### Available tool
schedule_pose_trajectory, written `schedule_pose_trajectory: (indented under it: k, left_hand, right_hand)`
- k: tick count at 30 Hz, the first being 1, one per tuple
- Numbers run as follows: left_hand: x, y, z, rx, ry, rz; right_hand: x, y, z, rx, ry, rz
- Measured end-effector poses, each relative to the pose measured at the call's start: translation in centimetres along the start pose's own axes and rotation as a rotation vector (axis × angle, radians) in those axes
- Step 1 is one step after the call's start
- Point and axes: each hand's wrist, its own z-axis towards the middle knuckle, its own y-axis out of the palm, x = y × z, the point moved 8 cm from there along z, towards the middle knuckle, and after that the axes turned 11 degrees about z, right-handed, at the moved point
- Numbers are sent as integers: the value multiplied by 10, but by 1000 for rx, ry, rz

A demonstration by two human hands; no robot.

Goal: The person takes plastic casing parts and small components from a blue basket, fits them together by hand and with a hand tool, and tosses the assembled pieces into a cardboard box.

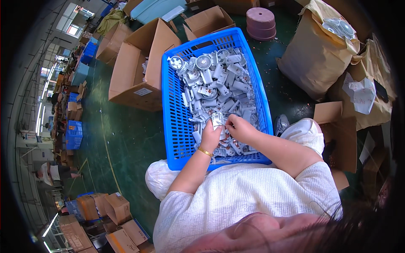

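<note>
My left hand (209,135) is closed around a small white plastic housing (217,119), its open inner side turned up. Just right of it, the fingers of my right hand (239,127) are pinched together at the housing's edge. Whatever they grip, if anything, is too small to make out. Both hands are over the near part of a blue plastic basket (166,126). Loose white and grey plastic parts (228,90) fill it, several of them round fan grilles (203,62) at the far end.
An open cardboard box (139,95) stands against the basket's left side. Far right is a tall paper sack (310,63) with fan grilles on top. A pink upturned bucket (260,23) stands beyond the basket. Another open carton (344,143) is by my right knee.
</note>
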Motion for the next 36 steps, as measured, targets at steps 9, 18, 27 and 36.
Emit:
schedule_pose_trajectory:
  k: [9,18,27,36]
  left_hand:
    - [-7,-1,-4,82,-89,-33]
    - [5,14,-19,11,-378,-461]
    - [-10,-6,-8,84,-161,0]
    - [-5,2,-9,-22,-185,-9]
  right_hand:
    - [-1,6,-6,81,82,93]
    - [42,-17,21,422,14,111]
    - [2,4,5,-22,-34,-43]
    - [8,4,5,87,-170,-27]
